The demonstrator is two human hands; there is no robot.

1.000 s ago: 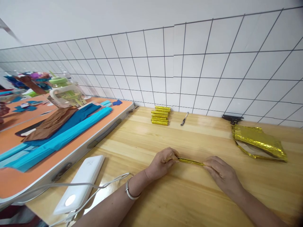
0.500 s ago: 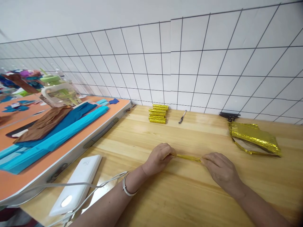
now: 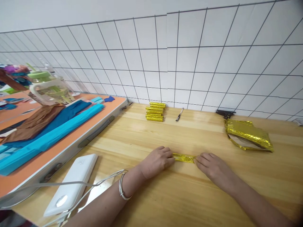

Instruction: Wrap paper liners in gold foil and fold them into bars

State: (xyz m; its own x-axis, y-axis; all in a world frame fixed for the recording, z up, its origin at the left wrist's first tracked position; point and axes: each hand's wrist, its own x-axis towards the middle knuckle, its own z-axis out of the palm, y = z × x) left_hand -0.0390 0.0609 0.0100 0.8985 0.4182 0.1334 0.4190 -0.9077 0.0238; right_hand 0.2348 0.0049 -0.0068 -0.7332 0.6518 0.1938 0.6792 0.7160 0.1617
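Note:
A folded strip of gold foil paper (image 3: 184,158) lies on the wooden table between my two hands. My left hand (image 3: 160,160) has its fingers closed over the strip's left end. At the right end, the fingertips of my right hand (image 3: 208,164) press together on the foil. Both ends are hidden under the fingers. Further back sits a small row of rolled or folded gold foil pieces (image 3: 154,112). To the right is a larger stack of gold foil sheets (image 3: 248,134), its pale underside partly showing.
A pen (image 3: 179,114) lies near the tiled wall, and a black clip (image 3: 225,113) touches the foil stack. On the left are a white power bank (image 3: 71,186) with cables and an orange-topped table (image 3: 94,115) bearing blue and brown paper and a green-lidded jug (image 3: 50,88).
The foil strip now lies flatter on the table and shows a wider face. My hands have come slightly closer together, and the view has shifted a little.

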